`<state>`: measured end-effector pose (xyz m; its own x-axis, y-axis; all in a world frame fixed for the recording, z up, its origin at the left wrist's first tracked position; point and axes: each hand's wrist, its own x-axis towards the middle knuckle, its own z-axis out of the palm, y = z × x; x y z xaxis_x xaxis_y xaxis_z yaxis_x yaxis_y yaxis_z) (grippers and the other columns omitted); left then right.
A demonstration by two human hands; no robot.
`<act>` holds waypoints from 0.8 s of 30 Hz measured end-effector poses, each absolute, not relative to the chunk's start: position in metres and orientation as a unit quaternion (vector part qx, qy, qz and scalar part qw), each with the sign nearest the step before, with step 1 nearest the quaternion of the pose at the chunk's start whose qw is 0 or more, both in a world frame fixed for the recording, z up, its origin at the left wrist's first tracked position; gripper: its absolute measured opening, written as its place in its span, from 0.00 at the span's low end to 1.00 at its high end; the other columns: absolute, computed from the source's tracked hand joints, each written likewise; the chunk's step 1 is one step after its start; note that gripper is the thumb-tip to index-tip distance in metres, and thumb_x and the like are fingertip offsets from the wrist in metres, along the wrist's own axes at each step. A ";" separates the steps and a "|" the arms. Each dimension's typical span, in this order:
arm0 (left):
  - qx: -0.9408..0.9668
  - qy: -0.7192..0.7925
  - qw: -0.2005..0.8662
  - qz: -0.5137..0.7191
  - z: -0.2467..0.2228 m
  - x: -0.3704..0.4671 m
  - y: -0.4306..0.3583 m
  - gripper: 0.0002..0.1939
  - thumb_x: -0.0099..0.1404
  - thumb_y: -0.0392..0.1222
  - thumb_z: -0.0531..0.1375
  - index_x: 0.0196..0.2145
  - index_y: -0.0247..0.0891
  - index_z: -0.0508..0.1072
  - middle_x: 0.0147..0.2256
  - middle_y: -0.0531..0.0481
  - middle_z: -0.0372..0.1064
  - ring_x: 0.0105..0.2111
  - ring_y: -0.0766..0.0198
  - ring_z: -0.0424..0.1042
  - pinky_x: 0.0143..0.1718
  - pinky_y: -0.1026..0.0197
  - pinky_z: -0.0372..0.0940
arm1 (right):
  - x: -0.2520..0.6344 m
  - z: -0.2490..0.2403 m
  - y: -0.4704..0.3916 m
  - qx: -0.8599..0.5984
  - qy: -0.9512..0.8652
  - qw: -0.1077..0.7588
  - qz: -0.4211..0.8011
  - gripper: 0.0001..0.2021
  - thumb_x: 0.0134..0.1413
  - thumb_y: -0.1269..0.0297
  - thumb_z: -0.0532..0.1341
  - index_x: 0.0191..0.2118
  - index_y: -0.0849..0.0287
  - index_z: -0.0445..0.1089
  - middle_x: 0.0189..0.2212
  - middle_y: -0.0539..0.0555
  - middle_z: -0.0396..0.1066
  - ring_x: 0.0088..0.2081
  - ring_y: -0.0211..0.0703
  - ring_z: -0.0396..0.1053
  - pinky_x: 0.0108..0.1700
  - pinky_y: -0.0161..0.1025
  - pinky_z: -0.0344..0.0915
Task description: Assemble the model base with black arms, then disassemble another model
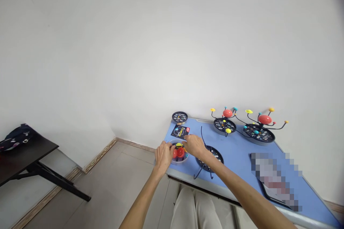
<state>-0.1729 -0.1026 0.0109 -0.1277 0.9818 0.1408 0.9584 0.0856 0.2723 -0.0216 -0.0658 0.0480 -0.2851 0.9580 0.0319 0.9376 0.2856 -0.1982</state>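
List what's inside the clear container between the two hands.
Inside the container: two red rounded pieces, a yellow piece and smaller parts. The left hand covers one edge; anything beneath the top pieces is hidden.

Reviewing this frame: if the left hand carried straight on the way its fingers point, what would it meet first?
Probably the red pieces or yellow piece in the clear tub; the left hand is right beside them, though depth and any contact are unclear.
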 end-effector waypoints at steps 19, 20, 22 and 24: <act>0.724 0.516 0.285 0.358 -0.013 -0.109 -0.111 0.15 0.63 0.39 0.53 0.24 0.35 0.77 0.21 0.52 0.69 0.24 0.66 0.64 0.27 0.65 0.56 | 0.101 -0.008 -0.124 -0.656 -0.701 0.213 0.178 0.21 0.60 0.54 0.52 0.20 0.57 0.68 0.19 0.52 0.69 0.23 0.39 0.62 0.26 0.35 0.48; 0.723 0.517 0.298 0.349 -0.013 -0.102 -0.105 0.14 0.62 0.39 0.53 0.26 0.35 0.78 0.22 0.52 0.70 0.25 0.65 0.66 0.28 0.65 0.58 | 0.097 -0.012 -0.123 -0.661 -0.695 0.210 0.189 0.21 0.59 0.53 0.52 0.20 0.57 0.68 0.19 0.51 0.69 0.24 0.39 0.62 0.26 0.35 0.48; 0.722 0.530 0.310 0.319 -0.012 -0.091 -0.095 0.13 0.62 0.38 0.54 0.32 0.35 0.80 0.25 0.51 0.74 0.27 0.64 0.69 0.30 0.65 0.61 | 0.089 -0.015 -0.119 -0.667 -0.685 0.206 0.208 0.20 0.57 0.53 0.55 0.19 0.57 0.68 0.19 0.51 0.69 0.24 0.38 0.62 0.26 0.34 0.47; 0.725 0.548 0.304 0.286 -0.012 -0.083 -0.085 0.13 0.61 0.37 0.56 0.37 0.36 0.81 0.27 0.50 0.76 0.28 0.63 0.71 0.31 0.65 0.62 | 0.085 -0.015 -0.114 -0.669 -0.680 0.202 0.224 0.19 0.55 0.55 0.57 0.17 0.57 0.67 0.18 0.49 0.67 0.24 0.37 0.60 0.25 0.34 0.46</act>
